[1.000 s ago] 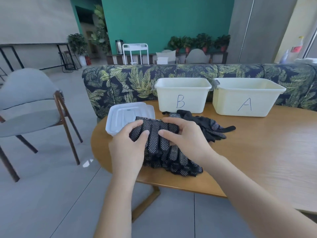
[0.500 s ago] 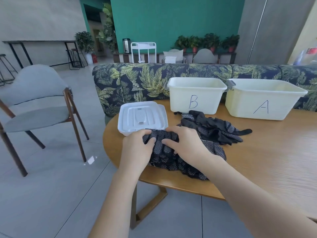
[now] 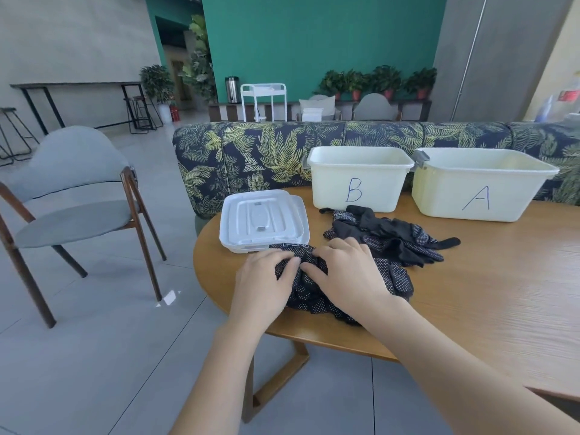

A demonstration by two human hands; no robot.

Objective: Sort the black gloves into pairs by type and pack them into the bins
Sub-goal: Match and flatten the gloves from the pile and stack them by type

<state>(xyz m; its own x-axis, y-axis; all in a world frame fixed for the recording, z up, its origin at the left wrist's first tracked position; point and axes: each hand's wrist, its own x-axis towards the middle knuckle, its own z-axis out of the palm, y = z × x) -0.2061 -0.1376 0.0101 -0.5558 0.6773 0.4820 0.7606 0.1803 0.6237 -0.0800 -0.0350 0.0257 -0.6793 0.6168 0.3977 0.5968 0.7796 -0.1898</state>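
The fingers (image 3: 290, 262) of the left hand (image 3: 262, 277) curl down onto a bunched pair of dotted gloves (image 3: 392, 274) near the front edge of the worktop (image 3: 486, 293), and those of the right hand (image 3: 348, 274) press and gather the same cloth from the other side, fingertips of both hands almost meeting over the fold. Both hands appear to have hold of the fabric, though how far the thumbs wrap under it is hidden. The gloves read as soft, limp knit with small grip dots, so they should be light, crushable and not slippery; they will flop and unfold if lifted by a single finger or cuff. The safer hold, as a judgement, is around the folded middle of the bundle, squeezing both layers together so the pair stays matched. Just behind lies a loose heap of other black gloves (image 3: 389, 237), some plain, some dotted, easily snagged along if the bundle is dragged. A white lid (image 3: 262, 219) sits touching the bundle's far left edge. Beyond stand bin B (image 3: 357, 183) and bin A (image 3: 477, 189), both open-topped, side by side at the worktop's far edge.
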